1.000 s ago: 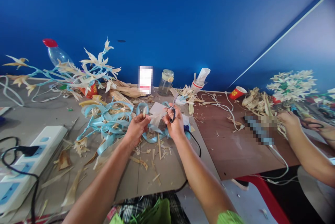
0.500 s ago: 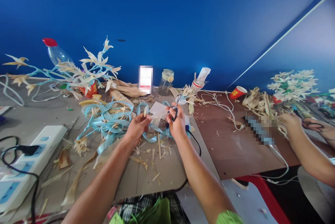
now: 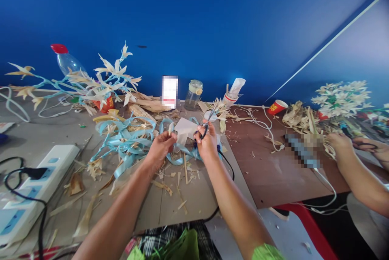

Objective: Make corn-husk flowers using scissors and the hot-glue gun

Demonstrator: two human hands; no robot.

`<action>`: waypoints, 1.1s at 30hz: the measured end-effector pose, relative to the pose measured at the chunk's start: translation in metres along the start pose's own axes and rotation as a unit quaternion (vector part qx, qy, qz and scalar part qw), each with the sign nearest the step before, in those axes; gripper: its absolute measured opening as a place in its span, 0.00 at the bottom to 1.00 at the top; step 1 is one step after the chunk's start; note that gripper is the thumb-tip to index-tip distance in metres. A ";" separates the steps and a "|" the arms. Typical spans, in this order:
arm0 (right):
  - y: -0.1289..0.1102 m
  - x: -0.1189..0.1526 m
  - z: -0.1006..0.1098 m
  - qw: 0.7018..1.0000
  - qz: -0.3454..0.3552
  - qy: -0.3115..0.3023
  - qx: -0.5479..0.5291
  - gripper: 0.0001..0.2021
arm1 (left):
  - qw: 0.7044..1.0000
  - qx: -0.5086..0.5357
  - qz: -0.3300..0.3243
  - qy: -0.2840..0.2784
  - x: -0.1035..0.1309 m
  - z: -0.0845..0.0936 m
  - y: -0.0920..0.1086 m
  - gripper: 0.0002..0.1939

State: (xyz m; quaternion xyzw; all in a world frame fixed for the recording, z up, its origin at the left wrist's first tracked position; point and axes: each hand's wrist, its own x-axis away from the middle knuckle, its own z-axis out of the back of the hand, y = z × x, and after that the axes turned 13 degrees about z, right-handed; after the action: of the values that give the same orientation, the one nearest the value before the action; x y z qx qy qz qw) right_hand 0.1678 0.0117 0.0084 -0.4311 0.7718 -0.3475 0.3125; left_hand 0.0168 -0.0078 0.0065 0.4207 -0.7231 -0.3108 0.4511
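My left hand (image 3: pixel 162 146) is closed in a pinch on a small pale husk piece (image 3: pixel 171 126), whose tip sticks up above the thumb. To its right my right hand (image 3: pixel 208 140) grips a pair of scissors (image 3: pixel 205 129), fingers through the dark handles and the blades pointing up and away. Between the hands shows a whitish sheet (image 3: pixel 184 127); whether it touches either hand I cannot tell. Light-blue ribbon (image 3: pixel 127 140) lies in loops left of my left hand, and more of it runs beneath both hands.
Husk flowers on blue stems (image 3: pixel 106 77) stand at the left, near a white power strip (image 3: pixel 39 191). A glass jar (image 3: pixel 193 96) and a red paper cup (image 3: pixel 277 107) are at the back. Husk scraps (image 3: pixel 164 187) litter the table. At right, another person's hands (image 3: pixel 340 144) work.
My right hand has shifted slightly right with the scissors, away from my left hand. The blades now point more up and to the right. My left hand has barely moved.
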 end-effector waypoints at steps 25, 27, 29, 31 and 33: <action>0.012 0.019 -0.010 0.999 -0.018 0.032 0.006 0.18 | 0.995 0.091 -0.030 0.001 -0.002 -0.005 -0.007 0.16; 0.013 0.022 -0.012 1.000 -0.019 0.018 0.015 0.18 | 0.995 0.092 -0.035 0.004 -0.002 -0.005 -0.007 0.17; 0.014 0.025 -0.013 0.999 -0.021 0.008 0.029 0.19 | 0.995 0.088 -0.039 0.011 -0.001 -0.006 -0.007 0.19; 0.014 0.027 -0.014 0.999 -0.029 -0.001 0.043 0.19 | 0.996 0.078 -0.040 0.024 -0.001 -0.007 -0.006 0.19; 0.014 0.027 -0.015 0.998 -0.042 -0.015 0.052 0.20 | 0.996 0.067 -0.038 0.047 -0.001 -0.007 -0.006 0.18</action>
State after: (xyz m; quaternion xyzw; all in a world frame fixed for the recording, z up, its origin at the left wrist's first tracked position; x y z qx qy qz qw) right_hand 0.1382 -0.0028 0.0002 -0.4512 0.7295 -0.3934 0.3308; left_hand 0.0255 -0.0097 0.0037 0.4913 -0.7035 -0.2587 0.4435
